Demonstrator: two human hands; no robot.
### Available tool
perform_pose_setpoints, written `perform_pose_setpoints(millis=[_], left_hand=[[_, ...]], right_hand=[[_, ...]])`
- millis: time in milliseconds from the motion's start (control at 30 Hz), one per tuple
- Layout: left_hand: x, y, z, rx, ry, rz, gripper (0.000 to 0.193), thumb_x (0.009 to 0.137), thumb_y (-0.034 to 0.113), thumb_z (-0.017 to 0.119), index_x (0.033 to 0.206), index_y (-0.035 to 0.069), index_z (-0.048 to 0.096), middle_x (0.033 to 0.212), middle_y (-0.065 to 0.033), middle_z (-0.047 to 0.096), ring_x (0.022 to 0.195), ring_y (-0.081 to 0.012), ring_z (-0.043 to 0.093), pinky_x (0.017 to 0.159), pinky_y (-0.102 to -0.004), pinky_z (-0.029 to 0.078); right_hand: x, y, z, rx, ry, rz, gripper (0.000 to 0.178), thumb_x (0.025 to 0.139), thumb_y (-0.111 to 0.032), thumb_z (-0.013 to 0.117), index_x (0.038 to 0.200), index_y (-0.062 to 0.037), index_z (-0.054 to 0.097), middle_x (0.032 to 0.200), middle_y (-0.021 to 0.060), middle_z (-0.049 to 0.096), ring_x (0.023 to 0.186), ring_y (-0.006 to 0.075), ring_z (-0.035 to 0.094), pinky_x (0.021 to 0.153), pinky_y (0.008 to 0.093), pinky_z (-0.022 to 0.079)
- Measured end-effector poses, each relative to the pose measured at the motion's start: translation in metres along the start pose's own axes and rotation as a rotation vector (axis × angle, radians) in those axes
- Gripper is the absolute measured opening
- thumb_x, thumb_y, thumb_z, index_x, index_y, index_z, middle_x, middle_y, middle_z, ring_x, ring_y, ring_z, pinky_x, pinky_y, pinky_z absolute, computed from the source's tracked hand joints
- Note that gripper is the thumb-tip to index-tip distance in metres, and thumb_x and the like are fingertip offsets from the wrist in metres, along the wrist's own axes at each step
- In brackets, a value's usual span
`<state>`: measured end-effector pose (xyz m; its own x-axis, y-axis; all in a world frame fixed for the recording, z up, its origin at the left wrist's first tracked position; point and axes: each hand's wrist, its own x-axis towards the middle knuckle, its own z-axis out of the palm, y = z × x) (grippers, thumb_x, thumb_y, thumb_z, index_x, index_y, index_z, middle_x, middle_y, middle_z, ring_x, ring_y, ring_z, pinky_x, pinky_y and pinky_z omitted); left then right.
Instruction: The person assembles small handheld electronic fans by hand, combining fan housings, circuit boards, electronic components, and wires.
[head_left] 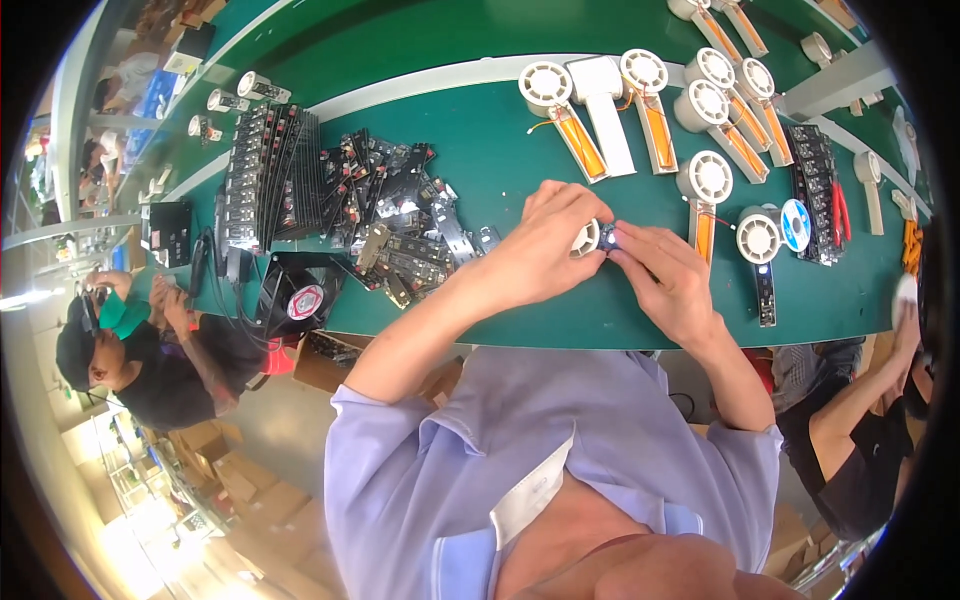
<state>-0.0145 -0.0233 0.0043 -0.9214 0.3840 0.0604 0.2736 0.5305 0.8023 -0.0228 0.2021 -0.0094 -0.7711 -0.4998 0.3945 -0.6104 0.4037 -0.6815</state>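
Note:
My left hand is closed round a small white fan head, most of which the fingers cover. From the other side, my right hand pinches a small dark circuit board that meets the fan head between both hands. To the right lies a white fan head with a circuit board strip attached below it. Just beyond my right hand is a white handheld fan body with an orange battery in its handle.
Loose circuit boards lie heaped left, beside stacked board panels and a black square fan. Several white fan bodies stand at the back. More board panels and red-handled pliers lie right. Co-workers sit at both sides.

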Motion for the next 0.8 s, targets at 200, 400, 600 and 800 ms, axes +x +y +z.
perform_pose_setpoints(millis=[200,400,600,800], left_hand=[[0.000,-0.003,0.003,0.125,0.047,0.136,0.034,0.087,0.009,0.077,0.117,0.005,0.063,0.121,-0.0140,0.063,0.122,-0.0371,0.054,0.108,-0.0482,0.042],[0.001,-0.001,0.000,0.060,-0.019,0.114,0.035,0.086,0.009,0.078,0.117,0.006,0.062,0.122,-0.0139,0.062,0.122,-0.0368,0.054,0.108,-0.0485,0.042],[0.005,-0.003,-0.003,0.102,-0.068,0.178,0.033,0.087,0.009,0.076,0.116,0.005,0.061,0.121,-0.0136,0.061,0.122,-0.0365,0.053,0.109,-0.0491,0.041],[0.006,-0.008,-0.002,0.159,-0.025,0.198,0.032,0.088,0.011,0.075,0.117,0.004,0.062,0.123,-0.0139,0.060,0.124,-0.0371,0.053,0.110,-0.0519,0.039]], right_hand=[[-0.004,0.001,0.004,-0.059,0.046,-0.086,0.026,0.084,0.003,0.081,0.110,0.0036,0.077,0.112,0.0182,0.078,0.100,0.0338,0.076,0.085,0.0396,0.063],[-0.006,-0.004,0.000,0.079,0.003,0.109,0.027,0.085,0.004,0.081,0.111,0.0059,0.076,0.115,0.0195,0.076,0.102,0.0348,0.076,0.086,0.0405,0.063],[-0.012,0.002,0.003,-0.049,0.015,-0.072,0.028,0.085,0.001,0.081,0.112,0.0065,0.075,0.116,0.0204,0.076,0.106,0.0357,0.075,0.090,0.0414,0.063],[0.000,-0.003,0.001,-0.173,-0.030,-0.093,0.034,0.085,0.002,0.081,0.117,0.0057,0.074,0.121,0.0224,0.074,0.113,0.0371,0.073,0.095,0.0448,0.061]])
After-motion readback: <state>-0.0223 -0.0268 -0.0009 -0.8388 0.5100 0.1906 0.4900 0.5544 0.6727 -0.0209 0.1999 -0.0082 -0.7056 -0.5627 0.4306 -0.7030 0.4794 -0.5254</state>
